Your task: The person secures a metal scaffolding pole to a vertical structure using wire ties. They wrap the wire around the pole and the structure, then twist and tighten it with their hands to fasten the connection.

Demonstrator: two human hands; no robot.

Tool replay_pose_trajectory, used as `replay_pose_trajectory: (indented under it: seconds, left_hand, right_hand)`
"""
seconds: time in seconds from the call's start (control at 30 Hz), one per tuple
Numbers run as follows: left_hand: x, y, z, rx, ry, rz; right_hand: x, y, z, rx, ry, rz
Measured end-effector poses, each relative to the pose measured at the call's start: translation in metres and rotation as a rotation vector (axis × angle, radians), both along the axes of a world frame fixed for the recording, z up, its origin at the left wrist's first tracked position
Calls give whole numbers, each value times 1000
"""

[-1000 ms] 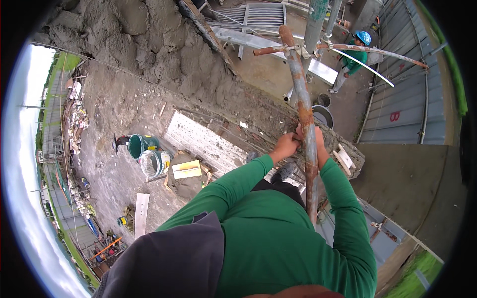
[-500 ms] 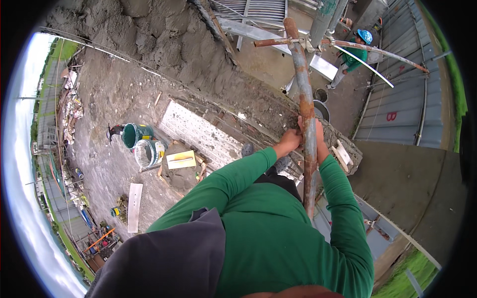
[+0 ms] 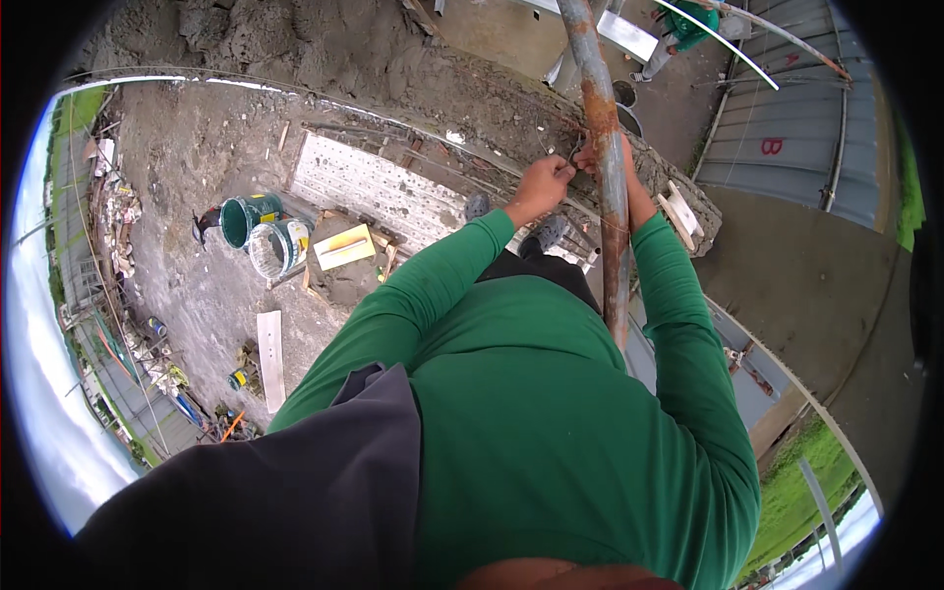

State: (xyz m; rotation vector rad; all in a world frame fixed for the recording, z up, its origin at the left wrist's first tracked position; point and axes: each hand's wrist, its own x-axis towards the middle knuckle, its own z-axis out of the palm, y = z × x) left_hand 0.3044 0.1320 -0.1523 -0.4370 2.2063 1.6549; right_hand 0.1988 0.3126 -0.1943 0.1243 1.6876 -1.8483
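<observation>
My left hand (image 3: 542, 190) is closed in a pinch above the edge of the rough concrete wall; whatever its fingertips hold is too small to make out. Close beside it, my right hand (image 3: 634, 182) reaches around behind a rusty steel pipe (image 3: 608, 162), which hides part of it. Its visible fingers are curled together near the wall top, and their contents are unclear. A small gap separates the two hands. Right of the pipe, a pale spool-shaped piece (image 3: 680, 215) lies on the wall end (image 3: 703, 202).
Below stands a perforated metal plank (image 3: 379, 192). To the left are a green bucket (image 3: 248, 218), a whitish bucket (image 3: 279, 248) and a yellow float (image 3: 344, 247) on a mortar heap. Another person (image 3: 683, 29) works beyond the pipe, near a corrugated metal fence (image 3: 787, 118).
My view has tilted, so the scene and both hands sit higher in the picture. My left hand has drawn leftward from the pipe and my right hand, widening the space between them.
</observation>
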Motion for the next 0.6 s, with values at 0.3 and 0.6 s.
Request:
replay_pose_trajectory:
  seconds: [0.3,0.6]
  left_hand:
    - [-37,-31,29,-331,200,-162]
    - [-46,-11,42,-384,121,-141]
  right_hand:
    - [-3,17,-40,-579,-794,-130]
    - [18,13,-27,-1009,-1022,-41]
